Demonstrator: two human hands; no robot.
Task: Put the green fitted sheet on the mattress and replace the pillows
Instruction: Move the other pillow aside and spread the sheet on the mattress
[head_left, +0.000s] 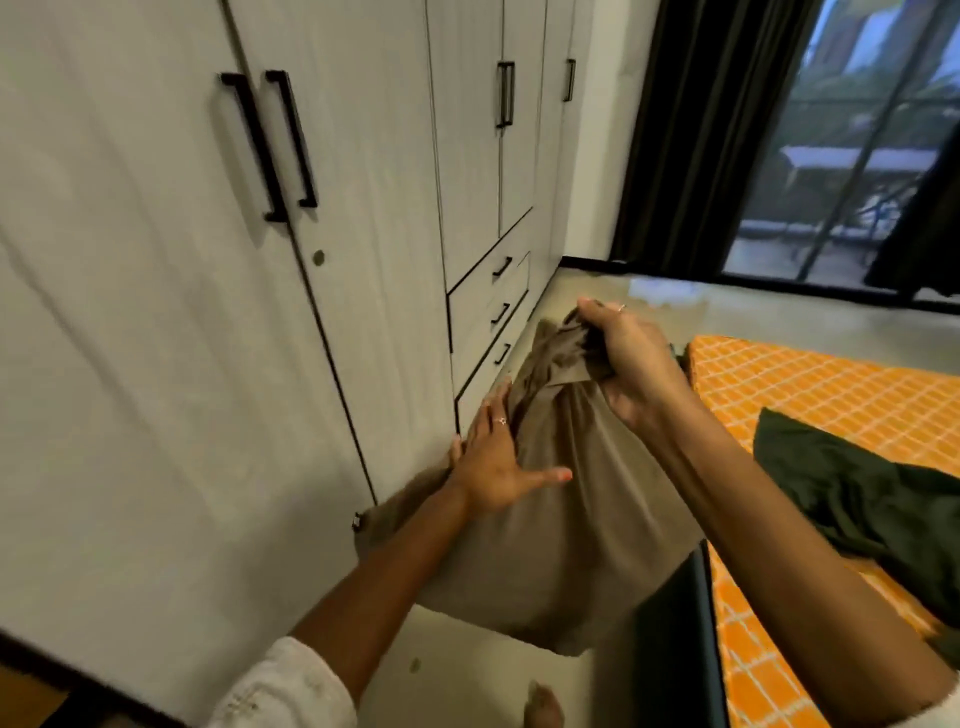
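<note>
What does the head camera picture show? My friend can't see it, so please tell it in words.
A person holds a tan pillow in the air beside a white wardrobe: the right hand grips its bunched open end, the left hand presses flat on its side. On the right, a dark green sheet lies crumpled on a bare orange checked mattress.

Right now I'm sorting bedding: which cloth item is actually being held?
The tan pillow, with the right hand gripping its bunched top and the left hand flat against its side. The dark green sheet lies untouched on the orange mattress.
</note>
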